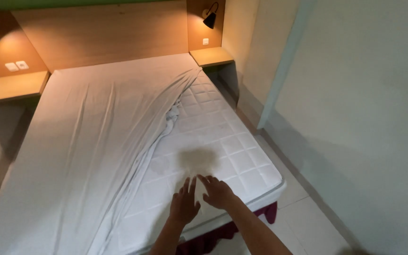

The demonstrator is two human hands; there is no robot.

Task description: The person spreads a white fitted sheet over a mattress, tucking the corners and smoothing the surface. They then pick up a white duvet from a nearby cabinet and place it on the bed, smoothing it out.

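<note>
Left hand point(184, 204): lower centre of frame, palm down, fingers spread, empty, over bare quilted mattress point(223, 137).
Right hand point(218, 192): just beside left, fingers loosely apart, empty; contact with mattress cannot tell.
White sheet point(86, 141): covers left part of bed; bunched edge runs diagonally from upper centre to lower left of hands. Left hand nearer.
Dark stain point(199, 158): just above fingertips.
Nightstands point(211, 56), wall lamp point(210, 19): top of frame.
</note>
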